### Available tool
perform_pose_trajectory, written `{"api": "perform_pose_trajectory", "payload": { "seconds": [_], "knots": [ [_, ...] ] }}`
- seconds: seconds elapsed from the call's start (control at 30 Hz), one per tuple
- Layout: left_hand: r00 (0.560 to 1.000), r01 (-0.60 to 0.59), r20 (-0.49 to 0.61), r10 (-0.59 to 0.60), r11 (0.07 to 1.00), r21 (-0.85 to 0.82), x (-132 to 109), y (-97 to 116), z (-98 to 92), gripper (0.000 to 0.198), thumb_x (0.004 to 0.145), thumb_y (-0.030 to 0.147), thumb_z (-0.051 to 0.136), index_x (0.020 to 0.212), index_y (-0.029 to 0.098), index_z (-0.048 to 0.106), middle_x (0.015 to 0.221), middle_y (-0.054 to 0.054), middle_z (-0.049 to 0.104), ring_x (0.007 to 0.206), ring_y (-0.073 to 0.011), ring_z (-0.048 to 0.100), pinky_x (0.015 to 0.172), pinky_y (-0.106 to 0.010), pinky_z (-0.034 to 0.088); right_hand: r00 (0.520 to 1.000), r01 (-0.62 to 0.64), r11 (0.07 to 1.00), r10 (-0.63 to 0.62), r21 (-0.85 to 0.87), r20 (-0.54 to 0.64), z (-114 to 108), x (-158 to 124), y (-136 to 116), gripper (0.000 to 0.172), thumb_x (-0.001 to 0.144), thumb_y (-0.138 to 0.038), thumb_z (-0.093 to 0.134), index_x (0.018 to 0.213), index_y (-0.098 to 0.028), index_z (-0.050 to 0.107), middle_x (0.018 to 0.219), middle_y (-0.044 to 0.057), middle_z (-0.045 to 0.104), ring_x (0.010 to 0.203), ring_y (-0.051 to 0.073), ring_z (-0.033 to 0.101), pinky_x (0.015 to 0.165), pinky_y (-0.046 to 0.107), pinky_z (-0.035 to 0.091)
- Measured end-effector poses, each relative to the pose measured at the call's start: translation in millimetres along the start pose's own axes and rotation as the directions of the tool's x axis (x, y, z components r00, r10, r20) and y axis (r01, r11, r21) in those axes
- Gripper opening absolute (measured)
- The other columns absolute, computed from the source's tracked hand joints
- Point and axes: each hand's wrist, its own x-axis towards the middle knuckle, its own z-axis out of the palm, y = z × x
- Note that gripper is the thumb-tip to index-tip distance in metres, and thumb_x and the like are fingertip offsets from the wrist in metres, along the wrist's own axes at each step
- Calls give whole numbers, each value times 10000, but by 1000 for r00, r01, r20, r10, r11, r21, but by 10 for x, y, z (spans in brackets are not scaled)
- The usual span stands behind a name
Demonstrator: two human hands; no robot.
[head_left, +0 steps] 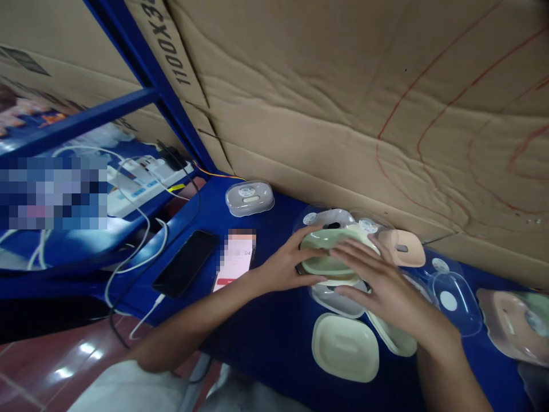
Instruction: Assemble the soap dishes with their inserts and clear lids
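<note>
My left hand [286,264] is closed round the left side of a pale green, rounded plastic dish [319,264]. My right hand [373,274] lies over the dish's right side, fingers stretched out and thumb apart; its fingertips seem to touch the dish. Their undersides are hidden. Beneath and behind the dish are clear plastic covers [343,303] and other pieces, partly covered by my hands. A peach plastic piece [403,248] with a dark slot sits behind my right hand. Nearer me lies a cream dish [345,348], and a pale green piece [397,337] is under my right wrist.
A clear-topped container [249,198] stands at the back left. A black phone [185,264] and a lit phone [237,257] lie left of my arm. Clear covers [457,302] and a peach container [512,323] are at right. Cardboard [309,114] walls the back; white cables [112,286] hang left.
</note>
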Motion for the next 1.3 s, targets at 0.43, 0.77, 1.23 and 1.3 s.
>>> {"api": "perform_pose_trajectory", "payload": {
  "seconds": [0.43, 0.77, 1.23, 1.3],
  "knots": [
    [831, 537, -277, -482, 566, 625, -95, -547, -1130, 742, 953, 285, 716, 1623, 208, 407, 1726, -208, 322, 1606, -434, 301, 1275, -671, 291, 962, -209, 961, 169, -181, -214, -368, -344, 386, 420, 1089, -410, 539, 1506, -369, 571, 1330, 47, 744, 1215, 327, 705, 1157, 624, 457],
    [804, 588, -297, -515, 616, 524, -154, -730, -1165, 834, 781, 348, 896, 1513, 249, 506, 1537, -174, 502, 1454, -389, 493, 1199, -561, 423, 960, -223, 956, 182, -190, -211, -245, -251, 388, 412, 1105, -418, 480, 1465, -269, 612, 1458, 123, 671, 1370, 346, 619, 1180, 620, 441],
    [999, -54, 8, 54, 998, 36, 78, 198, -340, 888, 890, 429, 872, 1617, 348, 370, 1626, -160, 410, 1548, -357, 415, 1257, -589, 416, 995, 27, 1000, -26, 3, -98, -181, -11, -171, 593, 1072, -353, 612, 1638, -388, 438, 1715, 23, 424, 1603, 285, 366, 1293, 553, 382],
    [999, -44, 5, 44, 998, 37, 59, 186, -256, 950, 901, 405, 864, 1658, 354, 292, 1672, -158, 352, 1586, -364, 367, 1277, -592, 399, 993, -24, 1000, 24, 8, -115, -235, -82, -60, 562, 1077, -365, 604, 1621, -379, 466, 1708, 25, 434, 1586, 276, 398, 1281, 523, 406]
  ]
}}
